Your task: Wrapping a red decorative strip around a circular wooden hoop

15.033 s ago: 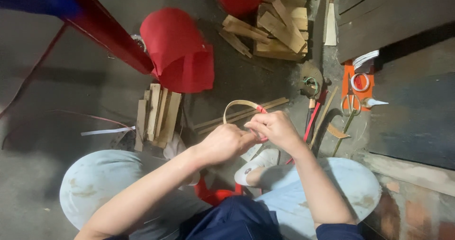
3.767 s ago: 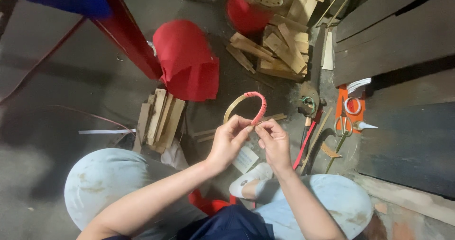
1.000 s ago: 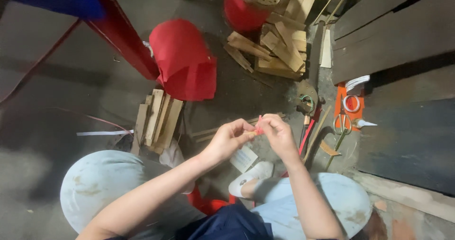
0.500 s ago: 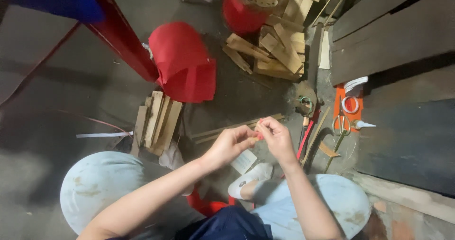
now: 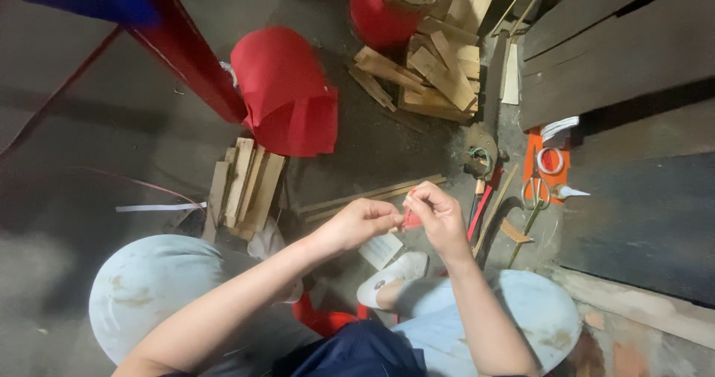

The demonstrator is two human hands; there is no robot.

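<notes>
Head view: your left hand [image 5: 363, 224] and right hand [image 5: 439, 215] pinch a small red piece [image 5: 411, 218] above a dusty concrete floor [image 5: 97, 146] littered with wood offcuts [image 5: 428, 68], with dark planks [image 5: 618, 42] alongside.

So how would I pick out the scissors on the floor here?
Start at the dark wooden planks on the right. Just below them an orange tray lies on the floor, and the scissors rest at its lower end. Their looped handles set them apart from the straight sticks alongside.
</notes>
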